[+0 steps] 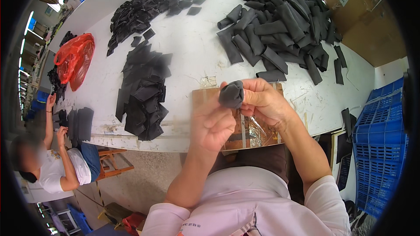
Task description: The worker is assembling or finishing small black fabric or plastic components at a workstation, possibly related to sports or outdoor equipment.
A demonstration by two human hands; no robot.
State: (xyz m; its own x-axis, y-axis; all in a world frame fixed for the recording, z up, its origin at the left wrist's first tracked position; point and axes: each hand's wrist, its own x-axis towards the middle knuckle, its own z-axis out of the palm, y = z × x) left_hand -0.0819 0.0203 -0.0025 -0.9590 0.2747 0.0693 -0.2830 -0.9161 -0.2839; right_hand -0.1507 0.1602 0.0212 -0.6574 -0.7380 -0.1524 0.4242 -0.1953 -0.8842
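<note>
White worktable (192, 48), scattered black fabric pieces (142, 87), blue crate (379, 140), cardboard box (365, 11)

**Dark fabric on a white table**

At centre frame we hold a dark grey fabric piece (231, 94). Upper right lies a heap of charcoal-grey rolled pieces (282, 22); upper left and centre left, black flat pieces (144, 87). The table (192, 48) is white and scuffed. A red plastic bag (75, 59) sits at far left, a bright blue crate (379, 144) at right, a brown cardboard box (365, 13) in the upper right corner.
</note>
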